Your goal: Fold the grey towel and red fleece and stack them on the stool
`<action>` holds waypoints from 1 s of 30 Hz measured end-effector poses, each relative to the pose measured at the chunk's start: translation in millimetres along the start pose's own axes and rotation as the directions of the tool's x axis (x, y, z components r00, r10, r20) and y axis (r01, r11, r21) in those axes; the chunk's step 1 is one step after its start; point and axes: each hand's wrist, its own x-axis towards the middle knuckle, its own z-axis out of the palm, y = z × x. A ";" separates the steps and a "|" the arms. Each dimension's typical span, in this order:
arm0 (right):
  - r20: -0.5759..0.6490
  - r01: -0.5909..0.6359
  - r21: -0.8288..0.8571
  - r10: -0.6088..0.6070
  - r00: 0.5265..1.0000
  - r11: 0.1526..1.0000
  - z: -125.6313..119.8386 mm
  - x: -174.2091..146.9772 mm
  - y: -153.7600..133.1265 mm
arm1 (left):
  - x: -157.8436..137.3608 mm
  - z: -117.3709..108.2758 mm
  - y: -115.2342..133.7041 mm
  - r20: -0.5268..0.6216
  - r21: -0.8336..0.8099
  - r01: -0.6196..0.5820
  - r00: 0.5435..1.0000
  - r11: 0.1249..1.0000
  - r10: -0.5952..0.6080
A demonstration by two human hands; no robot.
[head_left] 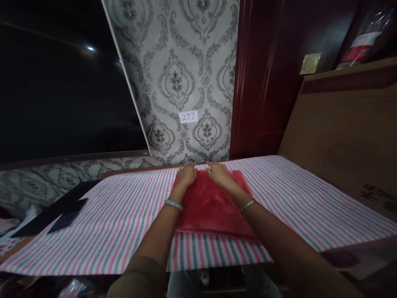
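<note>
A flat, folded red cloth [211, 207] with a soft sheen lies on a striped tablecloth [130, 207] in front of me. My left hand [187, 173] is at its far left corner, fingers bent over the edge and closed on it. At the far edge to the right, my right hand [218, 174] has its fingers curled down on the same cloth. The fingertips are partly hidden. A bracelet circles each wrist, and my right forearm covers part of the cloth's right side.
A dark phone [68, 215] lies at the table's left. Behind stand a large black screen [68, 91] and a patterned wall with a paper label [188, 116] reading 277. To the right, a cardboard box [347, 132] borders the table, with a bottle [362, 45] above it.
</note>
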 end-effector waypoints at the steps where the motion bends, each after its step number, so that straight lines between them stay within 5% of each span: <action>1: -0.005 0.011 -0.009 -0.011 1.000 1.000 9.9 1.1 -3.2 | 1.0 8.5 -0.7 -0.010 0.025 0.024 1.000 0.999 -0.024; 6: 0.058 0.005 -0.116 0.002 0.998 0.993 73.2 -17.5 12.3 | -15.9 61.6 -6.6 0.013 0.149 0.100 0.995 0.984 -0.103; 9: 0.048 0.002 -0.105 0.003 0.999 0.994 90.9 -21.6 22.6 | -19.9 71.8 -7.5 0.021 0.159 0.100 0.994 0.982 -0.105; 16: 0.056 -0.025 -0.083 0.029 0.998 0.996 79.3 -15.9 29.6 | -15.6 64.0 -7.0 0.034 0.162 0.101 0.994 0.982 -0.108; 23: 0.045 -0.291 -0.194 0.305 0.951 0.937 59.1 -29.7 83.0 | -14.2 62.5 -5.9 0.077 0.140 0.135 0.986 0.981 -0.147; 30: 0.112 -0.458 -0.117 0.470 0.875 0.881 54.2 -60.4 114.4 | -12.4 60.6 -5.3 0.083 0.124 0.134 0.986 0.983 -0.145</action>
